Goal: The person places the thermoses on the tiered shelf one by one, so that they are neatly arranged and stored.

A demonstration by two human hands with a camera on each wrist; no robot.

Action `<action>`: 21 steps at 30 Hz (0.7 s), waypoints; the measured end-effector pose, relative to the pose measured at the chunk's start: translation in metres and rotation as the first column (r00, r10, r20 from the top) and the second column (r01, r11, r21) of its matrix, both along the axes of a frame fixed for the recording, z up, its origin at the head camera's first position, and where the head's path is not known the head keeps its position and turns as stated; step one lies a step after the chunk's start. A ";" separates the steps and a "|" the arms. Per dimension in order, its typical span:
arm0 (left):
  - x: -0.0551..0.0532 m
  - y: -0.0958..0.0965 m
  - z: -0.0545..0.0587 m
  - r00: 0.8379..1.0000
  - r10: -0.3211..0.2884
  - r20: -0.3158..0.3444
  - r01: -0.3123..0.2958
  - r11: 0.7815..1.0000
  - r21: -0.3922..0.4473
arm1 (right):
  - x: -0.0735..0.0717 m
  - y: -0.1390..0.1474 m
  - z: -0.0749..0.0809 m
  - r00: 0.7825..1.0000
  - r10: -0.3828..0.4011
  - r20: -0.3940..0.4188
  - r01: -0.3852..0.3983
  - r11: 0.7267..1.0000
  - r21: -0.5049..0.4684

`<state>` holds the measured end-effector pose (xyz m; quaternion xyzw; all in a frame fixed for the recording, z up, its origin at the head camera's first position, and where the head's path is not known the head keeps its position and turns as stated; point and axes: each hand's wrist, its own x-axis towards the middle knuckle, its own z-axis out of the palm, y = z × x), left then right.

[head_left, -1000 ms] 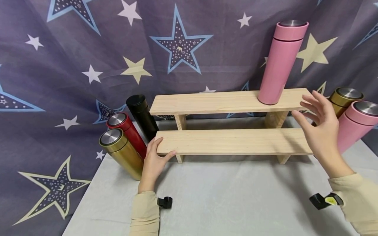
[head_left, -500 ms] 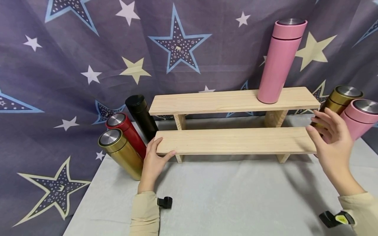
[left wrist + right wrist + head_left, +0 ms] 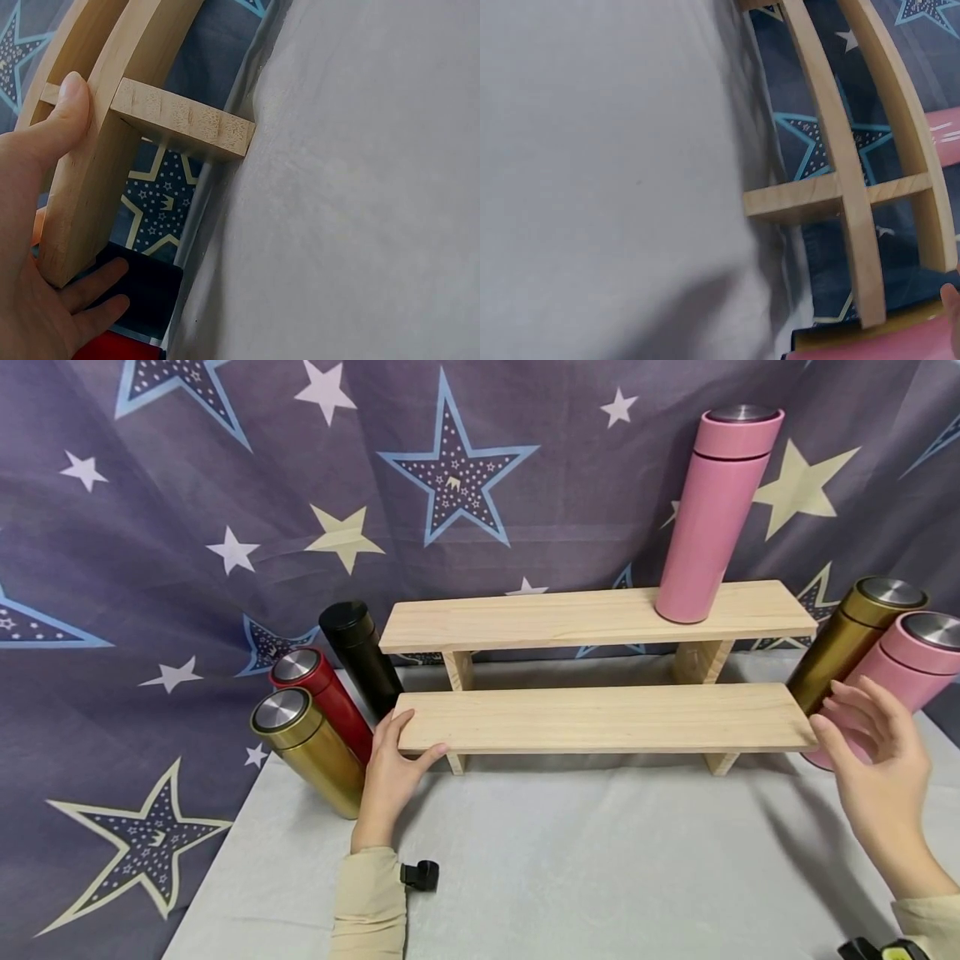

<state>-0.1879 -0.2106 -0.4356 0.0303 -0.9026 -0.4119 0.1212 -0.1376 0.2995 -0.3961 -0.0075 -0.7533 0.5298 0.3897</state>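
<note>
Our left hand (image 3: 390, 782) pinches the pale two-tier wooden shelf (image 3: 600, 718), at nine o'clock from our loosely spread right hand (image 3: 881, 768).

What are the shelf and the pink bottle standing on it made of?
Shelf: pale, apparently bare wood; grain shows. Pink bottle: likely painted metal, from its smooth satin sheen, though plastic is possible; its silvery lid top looks like brushed steel.

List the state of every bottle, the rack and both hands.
Upper pink bottle: upright, capped
Black bottle: upright, capped
Red bottle: upright, capped
Left gold bottle: upright, capped
Right gold bottle: upright, capped
Right pink bottle: upright, capped
Rack: standing
Left hand: holding rack's left end
Right hand: apparently holding nothing
</note>
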 end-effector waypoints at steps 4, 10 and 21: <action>0.000 0.000 0.000 1.000 0.002 0.004 -0.002 1.000 0.006 | 0.007 0.005 -0.006 0.999 -0.033 0.037 0.033 0.999 -0.007; 0.000 0.000 0.000 1.000 -0.002 0.004 0.002 1.000 0.009 | 0.016 0.012 -0.014 0.994 -0.084 0.075 0.084 0.996 0.010; 0.000 0.000 0.000 1.000 0.001 -0.002 -0.001 1.000 0.006 | 0.027 0.029 -0.030 0.970 -0.165 0.180 0.166 0.986 0.008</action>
